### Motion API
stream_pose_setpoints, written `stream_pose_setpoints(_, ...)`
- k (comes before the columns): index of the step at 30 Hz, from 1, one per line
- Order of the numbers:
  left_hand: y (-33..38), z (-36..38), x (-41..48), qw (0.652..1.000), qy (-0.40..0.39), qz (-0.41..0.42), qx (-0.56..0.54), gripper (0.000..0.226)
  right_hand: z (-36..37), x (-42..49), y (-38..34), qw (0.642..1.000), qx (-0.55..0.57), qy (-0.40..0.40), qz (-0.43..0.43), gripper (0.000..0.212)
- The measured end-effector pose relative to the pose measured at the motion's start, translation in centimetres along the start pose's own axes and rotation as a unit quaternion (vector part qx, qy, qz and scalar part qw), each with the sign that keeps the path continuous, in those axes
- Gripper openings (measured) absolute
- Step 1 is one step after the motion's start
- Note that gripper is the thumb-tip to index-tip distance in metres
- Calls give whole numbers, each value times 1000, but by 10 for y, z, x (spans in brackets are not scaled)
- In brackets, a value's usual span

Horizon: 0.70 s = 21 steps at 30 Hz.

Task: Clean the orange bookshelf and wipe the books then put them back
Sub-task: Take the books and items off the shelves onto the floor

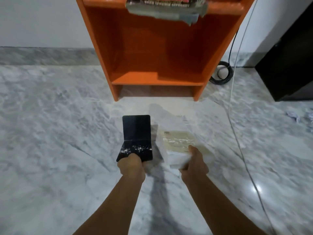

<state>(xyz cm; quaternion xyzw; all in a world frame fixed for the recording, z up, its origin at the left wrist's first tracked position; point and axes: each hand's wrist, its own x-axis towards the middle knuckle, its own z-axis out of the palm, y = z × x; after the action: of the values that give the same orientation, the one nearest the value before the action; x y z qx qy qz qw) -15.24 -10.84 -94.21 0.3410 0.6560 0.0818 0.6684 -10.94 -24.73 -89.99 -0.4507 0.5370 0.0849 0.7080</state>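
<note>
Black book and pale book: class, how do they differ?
The black book is dark with white specks; the pale book is cream and white. The black book is bent open, one half upright; the pale book looks closed, though blurred. The left hand holds the black book, the right hand the pale book. Both are held over the floor.

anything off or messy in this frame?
A grey cloth hangs askew over the upper shelf edge of the orange bookshelf. The black bookend in the left hand carries white specks on its base. Crumpled pale scraps lie on the floor, far right. The pale book in the right hand is blurred.
</note>
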Motion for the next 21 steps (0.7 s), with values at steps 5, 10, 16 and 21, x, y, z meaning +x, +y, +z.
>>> stream_pose_setpoints(5, -18, 41, 69, 998, -44, 37, -38, 34, 37, 81, 19, 999, 14, -49, -19, 58)
stream_pose_setpoints(10, -38, 60, 116, 996, -55, 46, -50, 38, 52, 141, 45, 990, 16, -134, -33, 54)
stream_pose_setpoints(16, -67, 55, 139, 999, -46, 6, -4, 25, 32, 177, 62, 985, -11, -171, -1, 38)
stream_pose_setpoints(21, -78, 43, 156, 973, 5, 95, 212, 52, 20, 178, 61, 988, -81, -128, -10, 46)
